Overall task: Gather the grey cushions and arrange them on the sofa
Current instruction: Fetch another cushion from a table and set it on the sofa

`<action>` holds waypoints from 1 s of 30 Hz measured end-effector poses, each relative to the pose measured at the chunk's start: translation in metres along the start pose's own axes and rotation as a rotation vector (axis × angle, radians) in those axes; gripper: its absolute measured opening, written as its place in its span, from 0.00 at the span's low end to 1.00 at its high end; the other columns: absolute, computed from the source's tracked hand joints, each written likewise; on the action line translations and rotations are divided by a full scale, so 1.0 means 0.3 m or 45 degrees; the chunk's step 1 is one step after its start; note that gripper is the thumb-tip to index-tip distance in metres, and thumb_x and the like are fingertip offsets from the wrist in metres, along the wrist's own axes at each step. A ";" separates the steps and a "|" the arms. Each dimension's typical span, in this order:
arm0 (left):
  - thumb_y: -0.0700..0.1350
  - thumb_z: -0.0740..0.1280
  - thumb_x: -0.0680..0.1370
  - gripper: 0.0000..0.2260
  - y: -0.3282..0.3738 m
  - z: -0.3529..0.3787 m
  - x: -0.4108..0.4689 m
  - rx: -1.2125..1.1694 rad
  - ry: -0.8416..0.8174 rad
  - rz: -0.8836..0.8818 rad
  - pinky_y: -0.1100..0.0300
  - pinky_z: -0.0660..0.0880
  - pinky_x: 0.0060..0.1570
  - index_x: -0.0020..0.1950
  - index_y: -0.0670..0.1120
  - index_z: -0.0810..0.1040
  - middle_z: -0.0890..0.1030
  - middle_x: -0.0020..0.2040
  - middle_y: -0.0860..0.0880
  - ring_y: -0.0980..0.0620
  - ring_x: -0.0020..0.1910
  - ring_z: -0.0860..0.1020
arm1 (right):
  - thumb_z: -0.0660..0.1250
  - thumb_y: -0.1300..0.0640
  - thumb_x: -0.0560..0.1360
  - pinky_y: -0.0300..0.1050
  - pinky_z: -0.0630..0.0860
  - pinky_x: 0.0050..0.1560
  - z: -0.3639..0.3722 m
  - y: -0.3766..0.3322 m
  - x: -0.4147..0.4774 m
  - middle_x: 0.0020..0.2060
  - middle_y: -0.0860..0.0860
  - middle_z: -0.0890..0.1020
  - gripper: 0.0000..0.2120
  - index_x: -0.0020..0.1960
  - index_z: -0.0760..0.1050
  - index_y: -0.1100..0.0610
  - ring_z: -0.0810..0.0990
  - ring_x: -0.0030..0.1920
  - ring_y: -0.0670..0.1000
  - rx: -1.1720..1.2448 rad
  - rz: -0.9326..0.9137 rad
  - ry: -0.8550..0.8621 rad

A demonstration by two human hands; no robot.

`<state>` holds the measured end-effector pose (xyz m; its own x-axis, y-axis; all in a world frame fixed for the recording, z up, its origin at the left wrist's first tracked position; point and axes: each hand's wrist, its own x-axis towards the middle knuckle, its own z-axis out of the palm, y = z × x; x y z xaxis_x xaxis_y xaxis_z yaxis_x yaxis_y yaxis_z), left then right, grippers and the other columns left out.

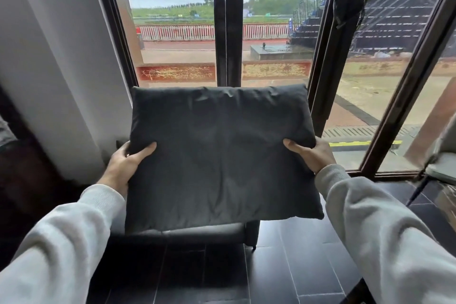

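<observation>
The grey cushion (222, 153) is gripped at mid-frame, its left edge pinched by the left hand (125, 163) and its right edge by the right hand (312, 155). It is held upright above a dark seat (187, 234), before the window (271, 32).

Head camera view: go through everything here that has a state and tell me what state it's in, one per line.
Grey cushion: held up off the seat, upright, gripped at both side edges.
Left hand: closed on the cushion's left edge.
Right hand: closed on the cushion's right edge.
Dark seat: below the cushion, mostly hidden by it.
Windows: whether shut or open, cannot tell.
</observation>
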<state>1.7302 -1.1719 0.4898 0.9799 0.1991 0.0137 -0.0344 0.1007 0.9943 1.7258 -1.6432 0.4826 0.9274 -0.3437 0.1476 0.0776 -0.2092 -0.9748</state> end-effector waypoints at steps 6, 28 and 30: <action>0.56 0.85 0.64 0.32 -0.069 0.041 0.169 0.011 -0.041 -0.031 0.58 0.84 0.48 0.64 0.48 0.82 0.88 0.57 0.47 0.47 0.56 0.87 | 0.83 0.36 0.57 0.49 0.83 0.57 0.065 0.078 0.188 0.49 0.43 0.88 0.34 0.59 0.85 0.51 0.87 0.51 0.48 0.010 0.016 -0.032; 0.42 0.79 0.74 0.23 -0.019 0.154 1.368 0.111 -0.232 -0.054 0.62 0.82 0.37 0.68 0.53 0.81 0.89 0.55 0.52 0.52 0.48 0.88 | 0.88 0.52 0.58 0.38 0.83 0.44 0.544 0.131 1.058 0.43 0.41 0.89 0.24 0.50 0.85 0.53 0.88 0.42 0.43 0.050 0.183 0.067; 0.38 0.78 0.74 0.22 -0.078 0.177 1.435 0.100 -0.176 -0.053 0.64 0.81 0.36 0.67 0.50 0.81 0.89 0.53 0.50 0.52 0.47 0.88 | 0.88 0.55 0.59 0.40 0.83 0.46 0.580 0.174 1.127 0.42 0.43 0.89 0.20 0.47 0.86 0.53 0.88 0.41 0.43 -0.004 0.205 0.066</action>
<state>2.1631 -1.1405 0.4780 0.9980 0.0595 -0.0189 0.0172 0.0287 0.9994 2.1072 -1.6111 0.4526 0.9078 -0.4194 -0.0020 -0.0716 -0.1504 -0.9860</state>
